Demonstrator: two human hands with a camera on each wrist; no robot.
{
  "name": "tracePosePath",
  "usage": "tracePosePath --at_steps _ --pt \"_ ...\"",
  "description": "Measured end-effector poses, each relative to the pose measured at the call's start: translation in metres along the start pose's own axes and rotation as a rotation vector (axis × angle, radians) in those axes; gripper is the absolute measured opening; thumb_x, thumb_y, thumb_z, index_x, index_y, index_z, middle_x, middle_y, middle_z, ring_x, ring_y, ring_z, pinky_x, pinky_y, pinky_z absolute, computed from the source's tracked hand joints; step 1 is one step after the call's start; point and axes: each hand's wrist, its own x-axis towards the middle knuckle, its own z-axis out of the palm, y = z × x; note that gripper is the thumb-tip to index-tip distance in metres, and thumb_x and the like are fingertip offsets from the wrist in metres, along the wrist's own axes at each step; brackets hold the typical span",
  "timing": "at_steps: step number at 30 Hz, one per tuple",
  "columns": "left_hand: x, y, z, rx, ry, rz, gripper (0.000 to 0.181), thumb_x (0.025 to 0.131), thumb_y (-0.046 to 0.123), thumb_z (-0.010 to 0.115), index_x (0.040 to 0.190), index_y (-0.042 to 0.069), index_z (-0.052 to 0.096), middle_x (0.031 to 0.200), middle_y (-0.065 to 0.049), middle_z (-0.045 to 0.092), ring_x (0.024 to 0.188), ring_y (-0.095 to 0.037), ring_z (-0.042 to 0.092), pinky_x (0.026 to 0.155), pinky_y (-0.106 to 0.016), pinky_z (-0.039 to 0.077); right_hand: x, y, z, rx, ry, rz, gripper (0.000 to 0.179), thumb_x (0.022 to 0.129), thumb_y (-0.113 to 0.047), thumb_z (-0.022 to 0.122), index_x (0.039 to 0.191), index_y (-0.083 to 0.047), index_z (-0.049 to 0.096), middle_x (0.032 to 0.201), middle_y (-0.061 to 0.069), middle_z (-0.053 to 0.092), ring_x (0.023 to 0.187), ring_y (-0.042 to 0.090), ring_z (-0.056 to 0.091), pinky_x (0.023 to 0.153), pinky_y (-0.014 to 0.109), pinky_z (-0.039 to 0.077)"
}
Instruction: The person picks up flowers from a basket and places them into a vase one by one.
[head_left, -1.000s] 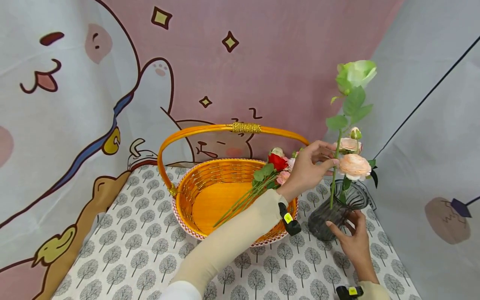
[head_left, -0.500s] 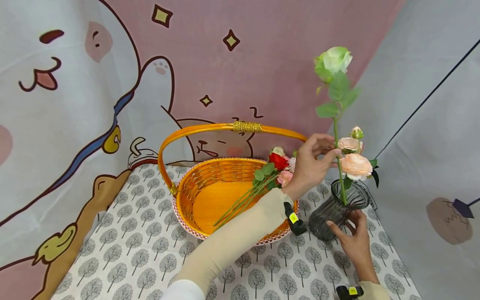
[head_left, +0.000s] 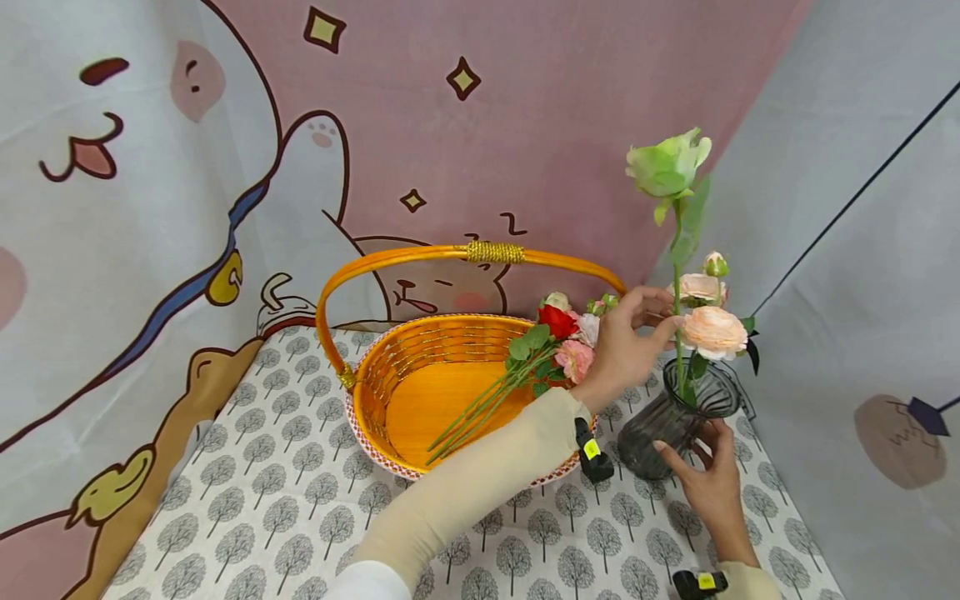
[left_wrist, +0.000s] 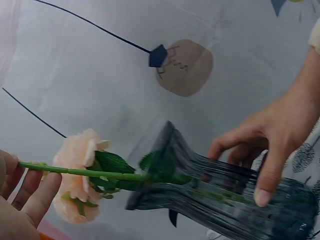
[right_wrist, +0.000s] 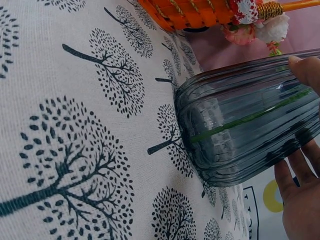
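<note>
My left hand [head_left: 630, 337] pinches the green stem of a pale green rose [head_left: 670, 167] between thumb and fingers. The stem's lower end reaches inside the mouth of a grey ribbed glass vase [head_left: 652, 433]. Peach flowers [head_left: 712, 332] with a small bud stand in the same vase, their blooms above its rim. Low on the vase's body, my right hand [head_left: 708, 483] grips it with thumb and fingers on opposite sides. The vase leans to the right on the cloth. In the right wrist view a green stem [right_wrist: 250, 120] shows through the glass.
An orange woven basket [head_left: 442, 408] with a tall arched handle [head_left: 492, 253] stands left of the vase. Several flowers, including a red rose [head_left: 557, 322] and a pink bloom [head_left: 575, 360], lie in its right side. A tree-print cloth [head_left: 300, 467] covers the table, with printed curtains behind.
The rose's stem has swung over the vase mouth, and its end has gone down inside. The rose head has moved left, turned and sunk lower. My right hand stays put on the vase.
</note>
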Motion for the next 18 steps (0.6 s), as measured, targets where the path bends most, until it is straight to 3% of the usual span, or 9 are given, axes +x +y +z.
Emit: tracePosePath --at_steps 4,11,18 --pt "-0.004 -0.008 0.003 0.029 -0.015 -0.024 0.023 0.102 0.014 0.064 0.125 0.013 0.061 0.109 -0.01 0.069 0.092 -0.016 0.072 0.073 -0.02 0.061 -0.001 -0.001 0.0 0.005 -0.002 -0.011 0.1 0.09 -0.022 0.081 0.164 -0.026 0.014 0.159 0.021 0.036 0.147 0.042 0.037 0.121 0.056 0.032" --pt "-0.013 -0.024 0.007 -0.041 -0.044 -0.094 0.022 0.104 0.019 0.062 0.125 0.013 0.062 0.112 -0.013 0.071 0.095 -0.019 0.073 0.075 -0.024 0.063 -0.001 0.0 -0.001 0.008 -0.005 -0.025 0.1 0.09 -0.02 0.081 0.164 -0.025 0.014 0.159 0.023 0.034 0.147 0.044 0.036 0.122 0.056 0.031" --pt "-0.017 -0.035 0.009 -0.049 -0.017 -0.182 0.02 0.103 0.022 0.065 0.12 0.014 0.067 0.104 -0.01 0.073 0.088 -0.018 0.075 0.074 -0.023 0.062 -0.001 0.0 -0.001 0.01 -0.003 -0.011 0.1 0.09 -0.021 0.081 0.164 -0.026 0.014 0.16 0.021 0.034 0.147 0.043 0.037 0.122 0.056 0.031"
